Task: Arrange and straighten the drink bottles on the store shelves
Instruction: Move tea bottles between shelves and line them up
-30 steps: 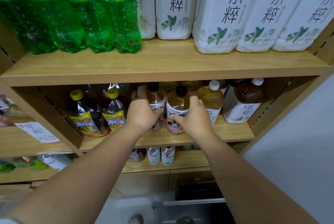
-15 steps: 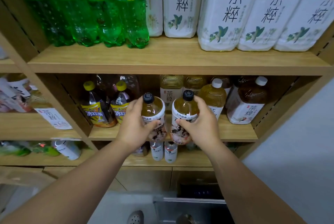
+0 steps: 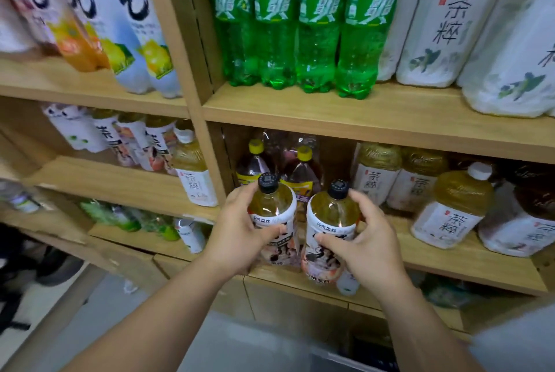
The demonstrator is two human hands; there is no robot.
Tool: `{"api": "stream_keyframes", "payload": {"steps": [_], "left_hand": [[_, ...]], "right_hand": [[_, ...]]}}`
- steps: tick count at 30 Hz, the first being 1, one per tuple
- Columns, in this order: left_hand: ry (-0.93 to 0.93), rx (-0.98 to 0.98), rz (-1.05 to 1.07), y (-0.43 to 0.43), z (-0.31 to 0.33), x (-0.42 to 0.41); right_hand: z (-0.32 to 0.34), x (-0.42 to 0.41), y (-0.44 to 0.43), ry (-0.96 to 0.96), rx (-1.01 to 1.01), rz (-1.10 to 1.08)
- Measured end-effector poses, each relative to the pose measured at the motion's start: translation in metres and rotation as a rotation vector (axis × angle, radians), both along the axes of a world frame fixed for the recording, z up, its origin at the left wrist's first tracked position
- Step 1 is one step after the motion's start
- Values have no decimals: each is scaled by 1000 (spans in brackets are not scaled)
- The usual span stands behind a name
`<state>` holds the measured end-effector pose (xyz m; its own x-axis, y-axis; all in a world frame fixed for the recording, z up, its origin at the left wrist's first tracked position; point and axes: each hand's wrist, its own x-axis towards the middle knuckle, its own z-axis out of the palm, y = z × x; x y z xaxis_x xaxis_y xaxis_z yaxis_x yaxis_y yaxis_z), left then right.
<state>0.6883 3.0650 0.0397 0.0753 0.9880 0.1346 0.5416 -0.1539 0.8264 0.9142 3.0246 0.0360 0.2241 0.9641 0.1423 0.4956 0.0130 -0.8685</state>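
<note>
Left grip (image 3: 237,239) is curling round the left tea bottle (image 3: 274,209) and right grip (image 3: 371,251) round the right tea bottle (image 3: 332,218), both black-capped and being held at the near edge of the middle shelf (image 3: 450,263). Doing this well is probably calling for setting each down upright, label out, clear of the yellow-capped bottles (image 3: 304,158) just behind.

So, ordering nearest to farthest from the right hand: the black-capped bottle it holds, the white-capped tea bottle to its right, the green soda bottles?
1. Black-capped bottle, gripped by right hand.
2. White-capped tea bottle, rightward, middle shelf.
3. Green soda bottles, shelf above.
</note>
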Motion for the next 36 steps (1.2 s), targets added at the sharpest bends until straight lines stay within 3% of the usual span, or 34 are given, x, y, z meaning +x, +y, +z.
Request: {"api": "stream_keyframes", "payload": {"steps": [10,21,36], "left_hand": [[-157,-7,28,24,4,-178],[-40,23,151,68,15,-361],[9,-8,238,176,-1,-436]], "right_hand": [[10,-160,38,7,47,5],[21,-324,93,-33,70,49],[12,-430,218,46,-46,138]]}}
